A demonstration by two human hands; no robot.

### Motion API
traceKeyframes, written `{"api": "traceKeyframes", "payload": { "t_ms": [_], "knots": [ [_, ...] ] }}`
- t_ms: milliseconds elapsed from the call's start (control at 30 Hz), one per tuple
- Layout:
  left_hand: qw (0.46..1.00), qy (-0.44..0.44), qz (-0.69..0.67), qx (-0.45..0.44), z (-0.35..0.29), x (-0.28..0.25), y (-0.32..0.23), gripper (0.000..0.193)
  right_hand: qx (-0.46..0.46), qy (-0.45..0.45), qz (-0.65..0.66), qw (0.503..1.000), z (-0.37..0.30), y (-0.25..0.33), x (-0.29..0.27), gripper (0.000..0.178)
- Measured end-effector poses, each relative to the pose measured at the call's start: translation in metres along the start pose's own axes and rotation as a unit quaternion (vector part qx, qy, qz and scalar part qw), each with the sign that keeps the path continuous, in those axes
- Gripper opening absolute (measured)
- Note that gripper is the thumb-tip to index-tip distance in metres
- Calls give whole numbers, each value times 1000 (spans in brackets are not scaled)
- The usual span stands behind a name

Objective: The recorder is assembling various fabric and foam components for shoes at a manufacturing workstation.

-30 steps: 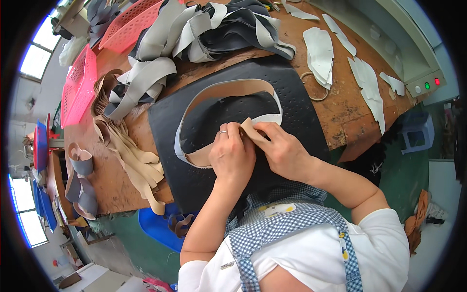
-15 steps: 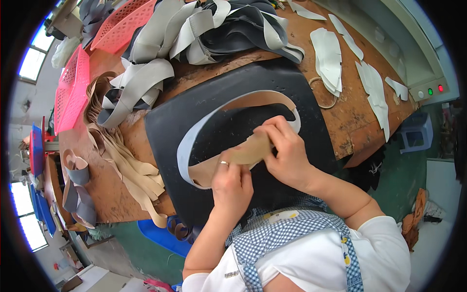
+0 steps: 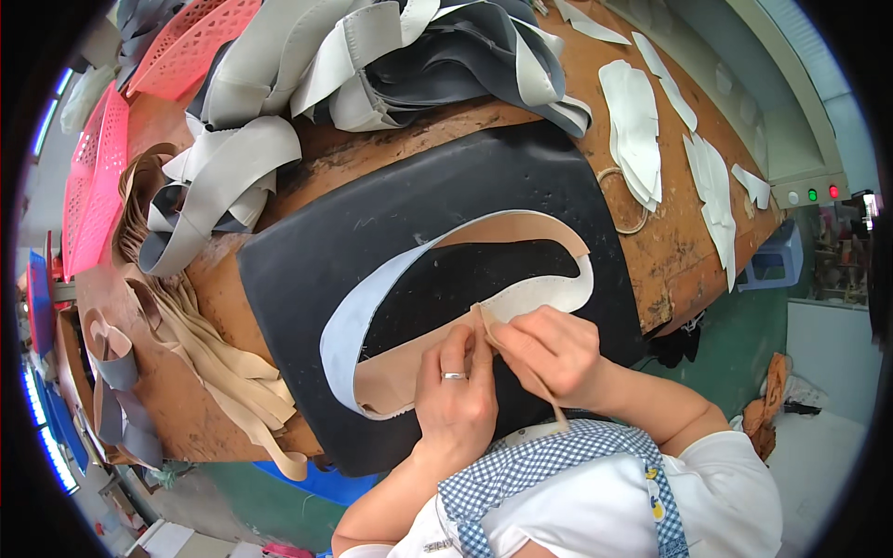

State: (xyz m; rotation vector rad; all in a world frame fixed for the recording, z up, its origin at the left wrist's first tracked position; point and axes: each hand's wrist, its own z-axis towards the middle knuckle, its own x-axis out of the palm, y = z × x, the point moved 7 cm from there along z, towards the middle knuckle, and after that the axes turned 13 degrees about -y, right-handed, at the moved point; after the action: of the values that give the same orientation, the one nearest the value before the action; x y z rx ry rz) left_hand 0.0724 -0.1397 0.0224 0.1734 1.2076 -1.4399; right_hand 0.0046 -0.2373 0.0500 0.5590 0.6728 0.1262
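Head view: one looped strip point(image 3: 409, 361), tan and pale grey, lies on a black mat point(image 3: 316, 270), mostly just beyond the hands; left hand point(image 3: 456, 400) and right hand point(image 3: 558, 358), fingers closed, pinch its near side. Fingers hide the pinched joint; the upper edge crops a grey strip heap point(image 3: 349, 70).

Curves in an open loop around the frame's centre as a broad band point(image 3: 342, 339), tan inside, pale blue to white outside; slants at lower centre as a pinched tan strip point(image 3: 539, 389).
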Motion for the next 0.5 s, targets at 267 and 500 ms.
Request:
{"api": "traceKeyframes", "payload": {
  "t_ms": [267,500],
  "knots": [
    [999,9,31,5,2,0,-4,49,149,3,15,989,7,-28,-5,14],
    [999,17,41,-14,4,2,-5,47,183,30,13,983,5,-32,-5,12]
  ]
}}
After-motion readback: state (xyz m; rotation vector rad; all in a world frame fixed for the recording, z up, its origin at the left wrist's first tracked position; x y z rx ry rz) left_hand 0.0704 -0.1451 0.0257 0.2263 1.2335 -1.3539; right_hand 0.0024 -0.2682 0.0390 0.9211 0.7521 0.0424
